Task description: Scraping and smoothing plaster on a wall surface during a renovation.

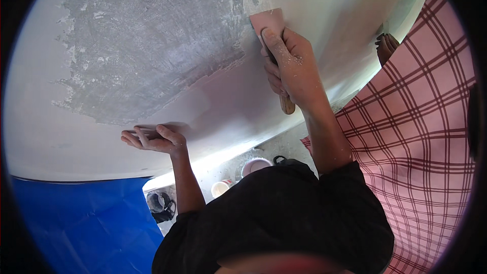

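- The right grip (290, 66) is closed tight on the scraper (267, 19), with the thumb up near the flat blade.
- The scraper is at the right edge of the gray patch (157, 40) on the wall (218, 104). I cannot tell if the blade touches the wall.
- The left grip (158, 143) has its fingers bent and apart. It is just under the gray patch, close to the wall, and I see nothing plainly held in it.
- The work looks part done to me. The gray patch is big and rough, and its edges are jagged.
- Some little white bits are still on the gray patch. The wall around it is mostly smooth and white.
- I think the white is being scraped off, as white crumbs sit on the right grip. If so, the white bits and edges are left to do, but how much more I cannot tell.
- Low down are a bucket (256, 164) and a cup (220, 189) on the floor (278, 145).
- A blue sheet (83, 223) is at the left, and checked cloth (413, 152) is at the right.
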A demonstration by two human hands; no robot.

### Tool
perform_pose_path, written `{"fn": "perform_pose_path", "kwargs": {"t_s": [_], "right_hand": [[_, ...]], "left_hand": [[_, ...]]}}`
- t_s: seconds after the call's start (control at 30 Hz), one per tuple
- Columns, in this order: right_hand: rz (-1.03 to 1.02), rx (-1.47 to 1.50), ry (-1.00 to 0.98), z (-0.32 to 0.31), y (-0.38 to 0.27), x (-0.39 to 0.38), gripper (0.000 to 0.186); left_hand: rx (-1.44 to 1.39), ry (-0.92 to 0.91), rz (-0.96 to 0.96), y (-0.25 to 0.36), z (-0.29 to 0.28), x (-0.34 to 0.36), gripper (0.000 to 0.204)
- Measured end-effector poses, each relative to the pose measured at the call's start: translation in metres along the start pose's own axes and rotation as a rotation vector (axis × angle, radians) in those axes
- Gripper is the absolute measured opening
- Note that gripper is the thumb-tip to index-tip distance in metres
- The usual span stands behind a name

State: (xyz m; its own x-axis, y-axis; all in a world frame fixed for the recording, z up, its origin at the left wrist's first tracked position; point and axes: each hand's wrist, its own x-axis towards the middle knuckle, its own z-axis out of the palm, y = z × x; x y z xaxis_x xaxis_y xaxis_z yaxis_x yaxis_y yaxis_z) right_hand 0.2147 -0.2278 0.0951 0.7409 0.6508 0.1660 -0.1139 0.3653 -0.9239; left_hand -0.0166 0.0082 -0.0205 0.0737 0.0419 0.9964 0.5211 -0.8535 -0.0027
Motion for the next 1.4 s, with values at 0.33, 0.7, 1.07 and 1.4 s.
{"fn": "perform_pose_path", "kwargs": {"t_s": [0.33, 0.7, 1.07, 1.4], "right_hand": [[-0.058, -0.092, -0.018, -0.002, -0.007, 0.002, 0.039], [-0.329, -0.127, 0.104, 0.018, -0.01, 0.021, 0.038], [-0.101, -0.121, 0.05, -0.005, 0.016, -0.007, 0.034], [-0.102, -0.17, 0.035, -0.009, 0.01, 0.004, 0.034]], "left_hand": [[-0.11, -0.214, -0.168, 0.034, -0.023, -0.011, 0.057], [-0.599, -0.309, -0.291, 0.104, -0.032, -0.004, 0.039], [-0.784, -0.435, -0.469, 0.108, -0.057, -0.028, 0.032], [-0.648, -0.382, -0.686, 0.104, -0.057, -0.052, 0.028]]}}
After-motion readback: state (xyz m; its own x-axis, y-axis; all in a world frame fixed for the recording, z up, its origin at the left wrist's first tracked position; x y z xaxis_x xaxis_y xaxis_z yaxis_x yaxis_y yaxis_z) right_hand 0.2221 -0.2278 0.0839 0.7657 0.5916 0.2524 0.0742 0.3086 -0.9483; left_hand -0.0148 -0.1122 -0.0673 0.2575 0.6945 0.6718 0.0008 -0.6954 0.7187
